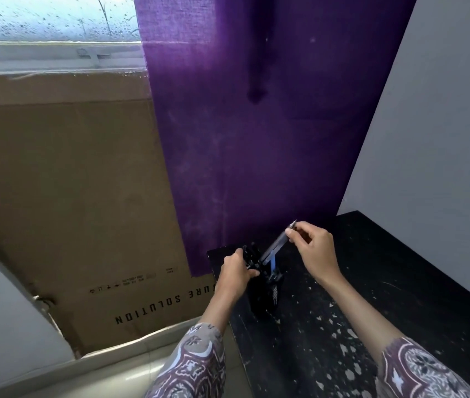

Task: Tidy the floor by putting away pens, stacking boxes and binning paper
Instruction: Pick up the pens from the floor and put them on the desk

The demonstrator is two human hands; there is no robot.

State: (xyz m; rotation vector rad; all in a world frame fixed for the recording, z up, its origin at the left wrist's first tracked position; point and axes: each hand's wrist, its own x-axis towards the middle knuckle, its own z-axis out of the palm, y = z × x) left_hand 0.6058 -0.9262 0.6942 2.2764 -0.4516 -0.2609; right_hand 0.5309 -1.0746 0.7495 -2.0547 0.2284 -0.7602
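Note:
A black pen holder (pixel 265 294) stands near the left edge of a black table (pixel 386 297), with several pens sticking out of its top. My left hand (pixel 235 272) grips the holder's upper rim from the left. My right hand (pixel 314 248) pinches the top end of a grey pen (pixel 275 244), which slants down to the left with its lower end at the holder's mouth. A blue pen (pixel 271 264) stands in the holder just below it.
A large flattened cardboard box (pixel 70 196) leans against the wall under the window at left. A purple curtain (pixel 256 124) hangs behind the table. The table top is scuffed with pale flecks. Pale floor tiles (pixel 130 366) show at the bottom left.

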